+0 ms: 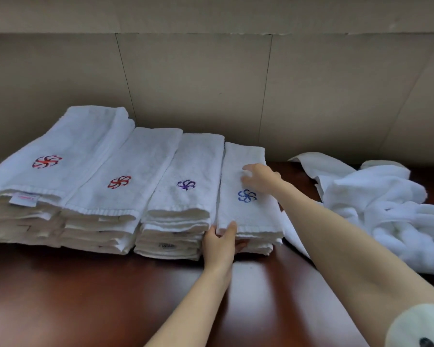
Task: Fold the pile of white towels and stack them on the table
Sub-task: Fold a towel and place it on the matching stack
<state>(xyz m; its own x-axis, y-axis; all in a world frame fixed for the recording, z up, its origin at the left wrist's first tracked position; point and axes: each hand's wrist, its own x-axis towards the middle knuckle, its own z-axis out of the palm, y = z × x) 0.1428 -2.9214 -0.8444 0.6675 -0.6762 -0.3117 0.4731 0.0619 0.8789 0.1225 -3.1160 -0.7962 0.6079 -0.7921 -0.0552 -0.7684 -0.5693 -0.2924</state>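
stacks [125, 186] left | table [85, 296] (beneath) | pile [386, 209] right

Soft, even light, fairly dim, falls from above and in front. The dark polished worktop [110, 284] carries a pale sheen near its front edge and faint shadows under the forearms. The wide lens bows the wall [211, 83] seams outward toward the sides. Fabric texture is smeared; the whole picture is slightly soft.

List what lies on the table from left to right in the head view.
Stack with large red logo → stack with small red logo → stack with purple logo → stack with blue logo → loose towel pile.
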